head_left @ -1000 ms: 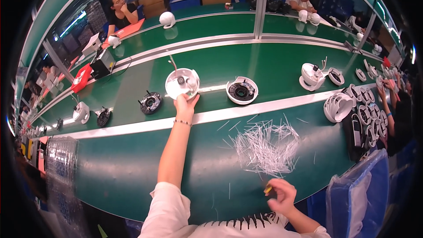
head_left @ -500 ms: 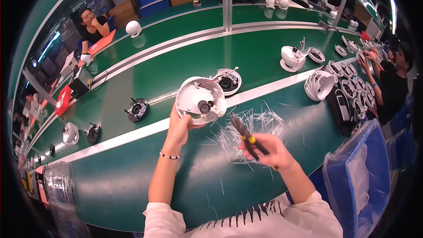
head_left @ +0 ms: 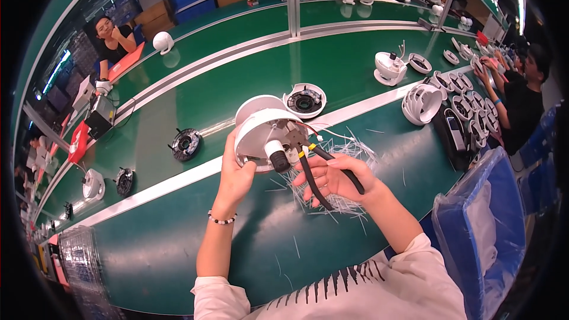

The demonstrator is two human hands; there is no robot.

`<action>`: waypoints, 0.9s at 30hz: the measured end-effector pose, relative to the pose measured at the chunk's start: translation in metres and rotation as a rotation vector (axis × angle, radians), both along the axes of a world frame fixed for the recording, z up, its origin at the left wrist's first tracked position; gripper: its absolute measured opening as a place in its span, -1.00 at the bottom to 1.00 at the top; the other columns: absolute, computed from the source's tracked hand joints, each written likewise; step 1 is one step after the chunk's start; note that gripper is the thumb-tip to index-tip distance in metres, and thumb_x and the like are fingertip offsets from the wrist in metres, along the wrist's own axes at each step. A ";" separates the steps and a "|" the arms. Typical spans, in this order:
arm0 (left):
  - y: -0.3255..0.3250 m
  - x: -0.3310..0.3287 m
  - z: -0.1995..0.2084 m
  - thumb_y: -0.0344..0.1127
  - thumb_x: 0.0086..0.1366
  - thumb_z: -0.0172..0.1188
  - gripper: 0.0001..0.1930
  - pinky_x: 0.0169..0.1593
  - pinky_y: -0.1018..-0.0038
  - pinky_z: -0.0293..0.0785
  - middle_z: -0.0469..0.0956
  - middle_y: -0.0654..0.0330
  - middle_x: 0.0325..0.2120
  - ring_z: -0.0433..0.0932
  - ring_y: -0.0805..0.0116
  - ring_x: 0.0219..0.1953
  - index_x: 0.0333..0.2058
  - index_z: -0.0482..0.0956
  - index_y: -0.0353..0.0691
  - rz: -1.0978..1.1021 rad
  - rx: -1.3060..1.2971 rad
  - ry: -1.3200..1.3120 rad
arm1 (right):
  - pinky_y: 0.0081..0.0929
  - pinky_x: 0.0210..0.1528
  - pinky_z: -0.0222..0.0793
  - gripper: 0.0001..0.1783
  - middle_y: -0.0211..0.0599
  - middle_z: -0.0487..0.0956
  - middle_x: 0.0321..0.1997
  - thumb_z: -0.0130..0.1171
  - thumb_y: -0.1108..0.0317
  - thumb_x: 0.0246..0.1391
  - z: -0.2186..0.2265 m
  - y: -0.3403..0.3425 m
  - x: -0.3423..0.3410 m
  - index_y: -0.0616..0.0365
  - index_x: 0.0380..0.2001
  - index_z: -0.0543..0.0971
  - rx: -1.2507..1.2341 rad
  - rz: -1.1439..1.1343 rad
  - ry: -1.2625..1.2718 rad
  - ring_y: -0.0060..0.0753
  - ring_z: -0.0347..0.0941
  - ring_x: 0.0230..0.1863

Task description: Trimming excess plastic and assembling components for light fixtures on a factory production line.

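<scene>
Our left hand [head_left: 232, 182] is gripping the camera housing [head_left: 261, 133] (likely light, stiff, best held by its outside); our right hand [head_left: 349, 182] is loosely holding pliers [head_left: 310, 179] at the housing's right.

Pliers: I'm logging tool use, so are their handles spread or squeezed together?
Spread: the pliers show two black handles apart at the right hand. Jaws: cannot tell, too small.
</scene>
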State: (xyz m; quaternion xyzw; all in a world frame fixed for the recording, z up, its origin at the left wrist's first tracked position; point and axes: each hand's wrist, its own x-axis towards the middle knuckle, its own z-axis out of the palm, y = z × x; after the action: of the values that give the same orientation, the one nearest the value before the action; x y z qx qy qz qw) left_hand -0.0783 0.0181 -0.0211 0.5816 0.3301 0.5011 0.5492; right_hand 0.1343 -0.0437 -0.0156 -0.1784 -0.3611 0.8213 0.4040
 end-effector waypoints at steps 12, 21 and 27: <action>-0.001 -0.001 -0.005 -0.69 -0.25 -0.30 -0.30 0.09 0.42 0.15 0.23 0.09 -0.05 0.20 0.29 0.06 0.03 0.11 -0.26 -0.036 0.139 0.029 | -0.61 -0.60 0.35 -0.61 -0.24 0.46 -0.42 -0.05 0.28 0.00 0.008 -0.007 -0.004 0.37 -0.17 0.35 -0.010 -0.151 -0.123 -0.51 0.40 -0.57; 0.007 0.012 -0.017 -0.69 -0.18 -0.26 -0.32 -0.37 0.44 0.57 0.24 0.10 -0.10 0.38 0.27 -0.14 0.06 0.06 -0.20 0.016 -0.094 -0.048 | -0.61 -0.56 0.36 -0.59 -0.19 0.47 -0.37 0.00 0.32 -0.04 -0.024 -0.045 0.018 0.40 -0.14 0.34 0.043 -0.159 -0.162 -0.51 0.42 -0.52; 0.052 0.013 -0.043 -0.68 -0.14 -0.20 -0.44 -0.19 0.12 0.50 0.30 0.02 -0.16 0.39 0.08 -0.14 -0.04 0.13 -0.27 0.055 -0.353 -0.321 | -0.56 -0.15 0.32 -0.45 -0.17 0.51 -0.22 0.23 0.40 -0.29 -0.034 -0.108 0.027 0.25 -0.11 0.42 0.480 -0.021 -0.740 -0.41 0.44 -0.23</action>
State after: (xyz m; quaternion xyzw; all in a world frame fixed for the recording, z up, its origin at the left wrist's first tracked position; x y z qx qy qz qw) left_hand -0.0652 0.0703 -0.0645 0.3804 0.3369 0.5365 0.6737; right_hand 0.1613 -0.1514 -0.0494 -0.3650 -0.6601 0.5910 0.2858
